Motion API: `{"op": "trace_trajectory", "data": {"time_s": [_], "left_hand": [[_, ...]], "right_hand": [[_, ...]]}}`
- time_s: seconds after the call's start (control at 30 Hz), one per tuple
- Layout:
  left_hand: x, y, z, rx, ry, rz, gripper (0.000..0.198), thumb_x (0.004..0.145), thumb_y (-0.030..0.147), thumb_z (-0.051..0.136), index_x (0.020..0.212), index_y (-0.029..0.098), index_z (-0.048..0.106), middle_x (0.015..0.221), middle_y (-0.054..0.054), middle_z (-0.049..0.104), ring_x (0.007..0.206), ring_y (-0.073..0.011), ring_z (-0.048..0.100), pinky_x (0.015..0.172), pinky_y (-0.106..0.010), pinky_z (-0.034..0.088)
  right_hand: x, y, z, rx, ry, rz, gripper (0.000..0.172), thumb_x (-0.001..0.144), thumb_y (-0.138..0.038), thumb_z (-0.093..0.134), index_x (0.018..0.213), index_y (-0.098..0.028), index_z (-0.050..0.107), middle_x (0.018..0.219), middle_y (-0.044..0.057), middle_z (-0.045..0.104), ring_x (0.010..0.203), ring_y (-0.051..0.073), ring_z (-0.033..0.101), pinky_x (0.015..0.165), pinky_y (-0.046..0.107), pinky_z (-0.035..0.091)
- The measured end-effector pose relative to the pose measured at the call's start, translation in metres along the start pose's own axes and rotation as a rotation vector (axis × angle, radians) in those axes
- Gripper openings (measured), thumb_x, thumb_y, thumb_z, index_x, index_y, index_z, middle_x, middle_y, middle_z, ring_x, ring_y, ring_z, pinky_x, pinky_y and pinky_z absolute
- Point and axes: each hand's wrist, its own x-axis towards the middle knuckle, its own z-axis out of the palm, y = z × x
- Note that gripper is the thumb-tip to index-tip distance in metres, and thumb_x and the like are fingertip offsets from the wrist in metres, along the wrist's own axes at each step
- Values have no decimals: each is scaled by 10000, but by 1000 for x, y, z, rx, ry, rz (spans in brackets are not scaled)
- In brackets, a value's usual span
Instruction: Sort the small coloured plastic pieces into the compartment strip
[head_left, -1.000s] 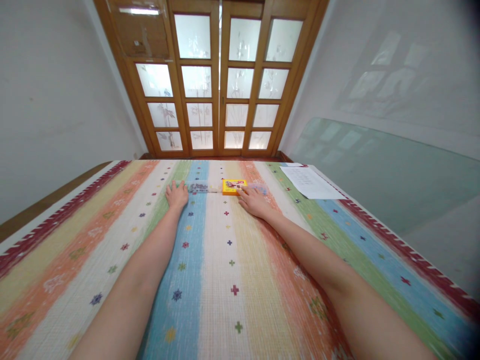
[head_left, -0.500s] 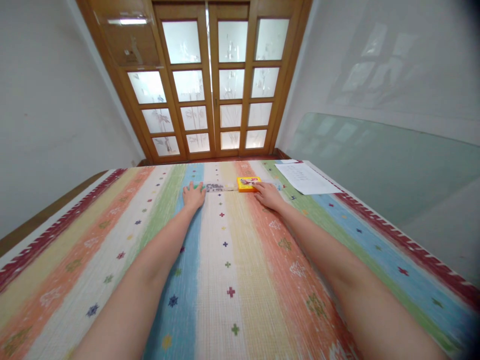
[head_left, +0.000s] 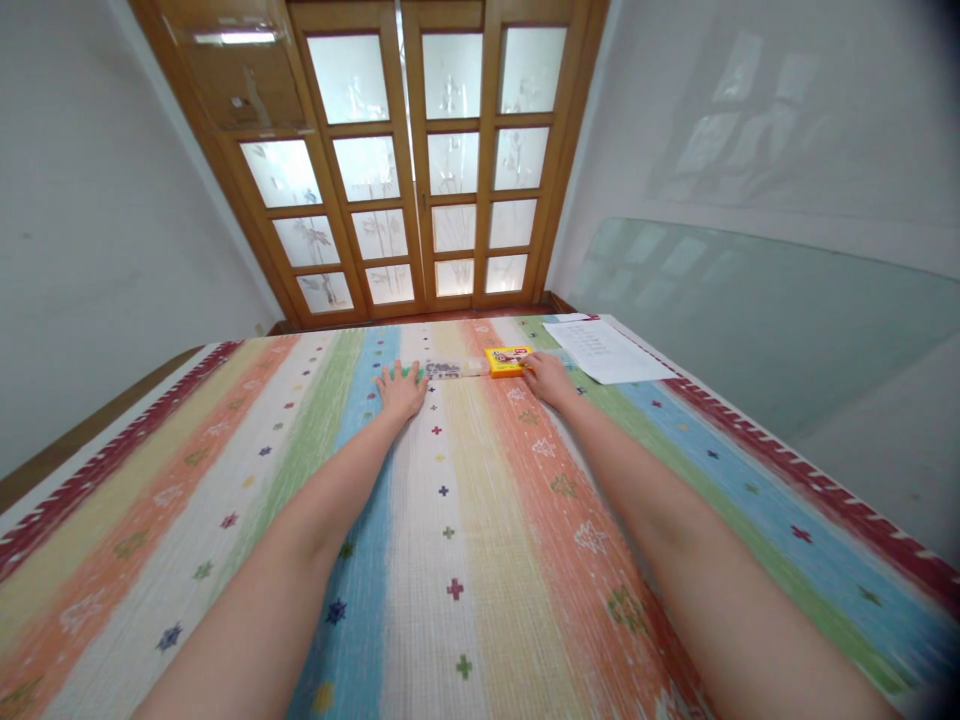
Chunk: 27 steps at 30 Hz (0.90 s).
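Note:
My left hand (head_left: 403,392) lies at the far part of the table with its fingers spread, resting over the green end of a clear strip (head_left: 444,369) with dark printed marks. What the strip is, I cannot make out. Against the strip's right part sits a small yellow box (head_left: 504,364) with a red and white picture on top. Fingers of my right hand (head_left: 547,380) are closed on the box's right end; the fingertips are partly hidden. A clear bluish piece shows just beyond that hand.
A striped, patterned cloth (head_left: 427,540) covers the table. White printed sheets of paper (head_left: 607,350) lie at the far right. A pale glass panel (head_left: 720,310) leans on the right wall, and wooden doors with glass panes (head_left: 454,165) stand behind the table.
Both hands have shifted slightly to the right across the cloth. The yellow box and the clear strip have slid right with them. The view has turned a little.

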Motion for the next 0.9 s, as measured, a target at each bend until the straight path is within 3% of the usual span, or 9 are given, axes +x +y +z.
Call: {"op": "trace_trajectory", "data": {"time_s": [0.27, 0.57, 0.9], "left_hand": [[7, 0, 7, -39, -29, -8, 663, 1025, 589, 356, 1626, 311, 400, 1733, -123, 261, 1576, -457, 206, 1225, -681, 217], [14, 7, 15, -31, 18, -37, 645, 1000, 547, 457, 1602, 316, 447, 1709, -141, 305, 1550, -471, 251, 1210, -661, 267], [18, 3, 14, -74, 72, -30, 590, 1001, 495, 486, 1564, 320, 513, 1670, -123, 385, 1538, -409, 304, 1226, -588, 299]], "right_hand": [[14, 3, 8, -37, 27, 19, 298, 970, -213, 525, 1195, -173, 717, 1251, 161, 676, 1135, 302, 588, 1031, 419, 422], [14, 6, 14, -59, 74, 12, 270, 967, -221, 523, 1160, -170, 705, 1220, 163, 684, 1147, 314, 592, 1049, 437, 415], [15, 11, 17, -5, 103, 24, 215, 924, -301, 610, 1076, -180, 700, 1210, 158, 681, 1127, 318, 591, 1031, 444, 438]]}}
